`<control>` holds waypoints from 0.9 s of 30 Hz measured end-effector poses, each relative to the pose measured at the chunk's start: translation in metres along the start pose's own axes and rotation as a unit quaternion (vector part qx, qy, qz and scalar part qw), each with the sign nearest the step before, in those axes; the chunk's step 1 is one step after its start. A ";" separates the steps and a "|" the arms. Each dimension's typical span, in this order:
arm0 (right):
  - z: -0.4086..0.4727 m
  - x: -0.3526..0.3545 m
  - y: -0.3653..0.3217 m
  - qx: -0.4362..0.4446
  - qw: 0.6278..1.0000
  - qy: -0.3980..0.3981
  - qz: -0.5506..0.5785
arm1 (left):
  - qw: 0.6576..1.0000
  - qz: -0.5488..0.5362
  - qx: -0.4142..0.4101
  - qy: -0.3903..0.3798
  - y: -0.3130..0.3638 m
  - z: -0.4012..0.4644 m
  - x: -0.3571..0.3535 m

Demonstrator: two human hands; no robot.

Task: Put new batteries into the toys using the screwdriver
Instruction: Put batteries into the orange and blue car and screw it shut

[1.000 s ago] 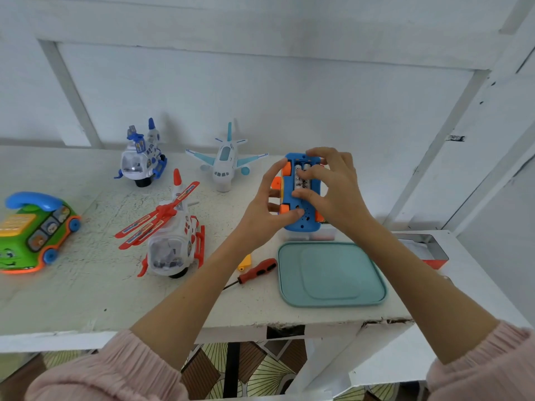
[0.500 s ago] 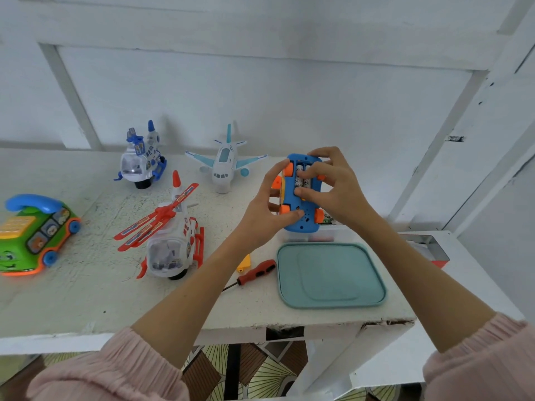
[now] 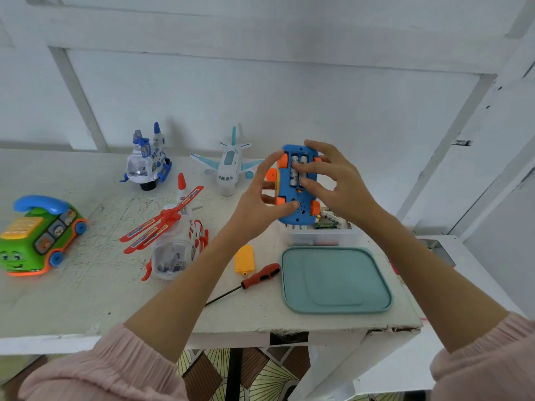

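Note:
A blue toy car (image 3: 295, 211) with orange wheels is held up above the table, its underside facing me. Its battery bay is uncovered and shows batteries (image 3: 295, 173) inside. My left hand (image 3: 260, 204) grips the toy's left side, thumb on the bottom. My right hand (image 3: 335, 180) is at the toy's right side, with fingers pressing on the batteries. A red-handled screwdriver (image 3: 260, 275) lies on the table below, next to a yellow battery cover (image 3: 244, 259).
A teal lid (image 3: 335, 280) lies at the table's right front. Behind it stands a clear box (image 3: 318, 235) with batteries. To the left are a red-and-white helicopter (image 3: 173, 241), a white plane (image 3: 228, 166), a blue-and-white toy (image 3: 147, 163) and a green phone car (image 3: 37, 235).
The fingers of my right hand have shifted on the battery bay, showing more of the batteries. The toy stays in my left hand's grip.

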State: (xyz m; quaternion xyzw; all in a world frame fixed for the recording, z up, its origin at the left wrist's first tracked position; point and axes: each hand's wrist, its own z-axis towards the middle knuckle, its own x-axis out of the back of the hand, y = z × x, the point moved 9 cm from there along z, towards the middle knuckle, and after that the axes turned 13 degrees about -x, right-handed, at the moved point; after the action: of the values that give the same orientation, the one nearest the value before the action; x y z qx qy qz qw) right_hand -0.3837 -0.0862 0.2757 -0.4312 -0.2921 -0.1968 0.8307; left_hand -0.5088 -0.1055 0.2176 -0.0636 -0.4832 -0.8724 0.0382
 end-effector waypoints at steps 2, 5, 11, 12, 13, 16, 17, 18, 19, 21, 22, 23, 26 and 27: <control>-0.002 0.006 -0.006 0.013 0.999 0.034 0.009 | 1.000 0.006 -0.008 0.014 0.008 0.004 0.014; -0.015 0.007 -0.009 -0.005 0.995 0.084 0.056 | 0.998 -0.003 -0.011 0.056 0.015 0.006 0.045; -0.041 -0.072 -0.016 -0.031 0.992 -0.120 0.024 | 0.994 0.024 -0.025 0.100 0.027 -0.003 0.093; -0.044 -0.088 -0.016 -0.040 0.986 -0.163 -0.008 | 0.994 0.028 -0.024 0.103 0.029 -0.006 0.096; -0.047 -0.105 -0.014 -0.051 0.977 -0.202 -0.045 | 0.994 0.029 -0.023 0.105 0.030 -0.008 0.099; -0.054 -0.138 -0.002 -0.091 0.948 -0.273 -0.138 | 0.993 0.030 -0.015 0.111 0.030 -0.015 0.106; -0.054 -0.145 0.001 -0.102 0.941 -0.281 -0.156 | 0.993 0.031 -0.013 0.113 0.031 -0.017 0.107; -0.055 -0.150 0.004 -0.112 0.937 -0.287 -0.168 | 0.993 0.033 -0.013 0.113 0.031 -0.019 0.108; -0.055 -0.156 0.005 -0.121 0.932 -0.292 -0.175 | 0.993 0.034 -0.013 0.115 0.032 -0.021 0.110; -0.056 -0.165 0.005 -0.142 0.924 -0.305 -0.181 | 0.992 0.035 -0.015 0.119 0.033 -0.023 0.113; -0.057 -0.169 0.004 -0.151 0.921 -0.309 -0.180 | 0.992 0.035 -0.015 0.120 0.034 -0.024 0.114; -0.057 -0.173 0.003 -0.158 0.920 -0.312 -0.176 | 0.992 0.035 -0.015 0.122 0.034 -0.026 0.116; -0.056 -0.177 0.002 -0.179 0.922 -0.306 -0.154 | 0.991 0.037 -0.013 0.125 0.032 -0.029 0.118; -0.055 -0.177 0.003 -0.187 0.923 -0.303 -0.146 | 0.991 0.038 -0.012 0.127 0.031 -0.030 0.120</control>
State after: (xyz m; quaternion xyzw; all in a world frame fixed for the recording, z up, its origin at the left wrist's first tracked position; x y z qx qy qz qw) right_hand -0.4981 -0.1173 0.1325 -0.5701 -0.5471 -0.2269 0.5694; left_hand -0.6253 -0.1477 0.2450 0.0294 -0.4616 -0.8768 0.1314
